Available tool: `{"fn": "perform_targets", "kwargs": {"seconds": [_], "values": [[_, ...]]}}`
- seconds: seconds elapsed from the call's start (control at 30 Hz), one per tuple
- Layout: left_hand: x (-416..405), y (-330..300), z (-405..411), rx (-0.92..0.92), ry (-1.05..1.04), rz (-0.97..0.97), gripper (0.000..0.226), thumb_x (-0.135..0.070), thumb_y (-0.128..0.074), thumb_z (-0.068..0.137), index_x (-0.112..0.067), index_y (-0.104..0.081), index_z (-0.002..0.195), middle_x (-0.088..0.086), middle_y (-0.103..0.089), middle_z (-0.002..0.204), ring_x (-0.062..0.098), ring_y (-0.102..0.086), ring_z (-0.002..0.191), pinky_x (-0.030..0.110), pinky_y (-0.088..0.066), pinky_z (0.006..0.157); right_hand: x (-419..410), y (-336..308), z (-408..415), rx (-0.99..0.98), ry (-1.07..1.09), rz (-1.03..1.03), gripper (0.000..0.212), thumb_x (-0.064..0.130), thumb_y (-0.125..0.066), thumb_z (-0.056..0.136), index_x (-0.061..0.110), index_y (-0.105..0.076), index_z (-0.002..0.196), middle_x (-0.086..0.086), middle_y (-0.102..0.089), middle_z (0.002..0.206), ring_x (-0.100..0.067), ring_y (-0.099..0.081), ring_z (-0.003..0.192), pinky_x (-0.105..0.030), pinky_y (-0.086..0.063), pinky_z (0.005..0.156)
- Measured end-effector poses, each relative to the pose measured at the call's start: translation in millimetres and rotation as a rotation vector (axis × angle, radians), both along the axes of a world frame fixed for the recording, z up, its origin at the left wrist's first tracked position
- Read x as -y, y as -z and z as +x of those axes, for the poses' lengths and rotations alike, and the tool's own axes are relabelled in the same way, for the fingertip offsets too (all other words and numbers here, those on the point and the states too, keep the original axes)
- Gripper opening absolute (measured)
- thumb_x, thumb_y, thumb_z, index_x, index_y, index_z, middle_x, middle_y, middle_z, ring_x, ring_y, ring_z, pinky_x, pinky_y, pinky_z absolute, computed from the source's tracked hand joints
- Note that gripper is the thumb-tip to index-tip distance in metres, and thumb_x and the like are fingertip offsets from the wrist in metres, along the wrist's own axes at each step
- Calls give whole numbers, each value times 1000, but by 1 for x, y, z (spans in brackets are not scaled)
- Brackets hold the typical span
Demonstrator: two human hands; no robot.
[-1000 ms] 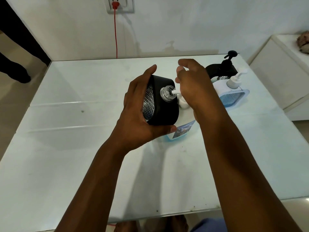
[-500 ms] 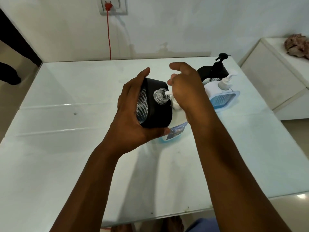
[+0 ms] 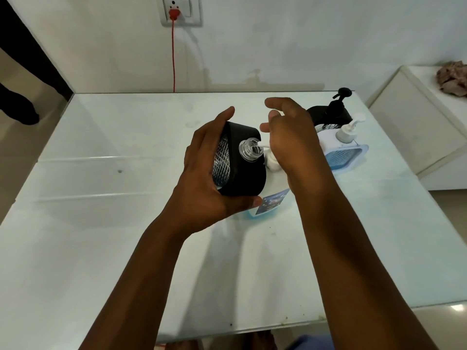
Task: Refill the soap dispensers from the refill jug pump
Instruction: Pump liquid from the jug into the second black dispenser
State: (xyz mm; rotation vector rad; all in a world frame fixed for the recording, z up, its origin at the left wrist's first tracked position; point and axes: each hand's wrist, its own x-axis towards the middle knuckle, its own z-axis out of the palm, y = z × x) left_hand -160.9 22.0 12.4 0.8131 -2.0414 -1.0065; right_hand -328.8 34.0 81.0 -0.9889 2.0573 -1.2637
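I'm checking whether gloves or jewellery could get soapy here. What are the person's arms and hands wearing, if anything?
Nothing shows on them. The left hand and right hand are bare: no gloves, and no rings visible on the fingers in view. Both forearms are uncovered from the wrist to the bottom edge of the picture, with no sleeve, watch or bracelet visible.

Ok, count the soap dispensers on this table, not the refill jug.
3. A black dispenser, pump removed, is gripped tilted in the left hand. Another black dispenser stands at the far right, with a white-and-blue dispenser just in front of it. The right hand could hide more.
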Motion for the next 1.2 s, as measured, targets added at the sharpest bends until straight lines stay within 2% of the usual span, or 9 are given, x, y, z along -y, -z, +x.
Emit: {"fn": "perform_targets", "kwargs": {"seconds": [0.1, 0.23, 0.37, 0.5, 0.7, 0.8, 0.9, 1.0, 1.2], "values": [[0, 0, 1, 0, -1, 1, 134, -44, -101, 57, -47, -22, 165, -19, -35, 161, 12, -40, 152, 51, -44, 123, -1, 3, 2, -32, 0, 49, 34, 20, -41, 99, 35, -59, 124, 8, -60, 133, -13, -61, 112, -41, -50, 99], [0, -1, 3, 2, -10, 11, 134, -47, -100, 56, -50, -22, 165, -20, -34, 162, 14, -39, 152, 54, -44, 123, 2, -3, 2, -44, -42, 89, 30, 27, -42, 101, 28, -57, 127, 5, -56, 137, -17, -56, 119, -32, -44, 101], [-1, -2, 3, 8, -9, 17, 135, -46, -100, 56, -48, -23, 166, -21, -34, 161, 15, -39, 153, 55, -45, 122, 0, -11, -3, 7, -28, 60, 32, 34, -40, 100, 30, -57, 128, 3, -58, 134, -21, -56, 117, -42, -44, 104], [-3, -2, 1, 11, -8, 6, 134, -42, -101, 56, -47, -24, 166, -19, -35, 161, 13, -39, 152, 53, -43, 123, -2, -7, -1, 25, -19, 28, 34, 26, -39, 101, 32, -57, 128, 4, -58, 136, -17, -57, 120, -46, -46, 104], [-3, -1, 1, 9, -3, -5, 133, -39, -101, 57, -51, -22, 163, -19, -36, 160, 15, -40, 152, 53, -44, 123, -1, 0, 3, 2, 12, 37, 37, 21, -38, 101, 36, -56, 129, 5, -55, 141, -17, -57, 121, -46, -46, 105], [-2, -1, 1, 15, -6, 0, 134, -40, -101, 56, -50, -22, 164, -18, -36, 160, 13, -39, 152, 52, -44, 123, 0, -1, 4, -12, -20, 62, 34, 26, -40, 102, 32, -54, 132, 2, -55, 140, -19, -56, 122, -44, -45, 107], [-1, -1, 1, 21, -12, 12, 135, -41, -102, 55, -52, -22, 164, -20, -35, 160, 13, -39, 152, 51, -44, 123, 1, -8, 0, 22, -27, 59, 31, 31, -42, 100, 28, -57, 127, 1, -58, 134, -20, -58, 118, -38, -46, 100], [0, 0, 1, 26, -7, 8, 135, -43, -102, 56, -52, -21, 164, -20, -35, 160, 15, -39, 152, 52, -45, 123, 0, -11, -4, 25, -19, 48, 32, 35, -41, 99, 31, -57, 126, 3, -59, 132, -20, -57, 116, -43, -46, 102], [-1, 2, 2, 23, -3, 14, 135, -36, -101, 56, -47, -23, 166, -17, -36, 160, 16, -39, 152, 52, -42, 124, 2, -1, -5, -10, -47, -1, 34, 27, -37, 103, 34, -57, 129, 4, -59, 135, -14, -57, 121, -37, -47, 97]]}}
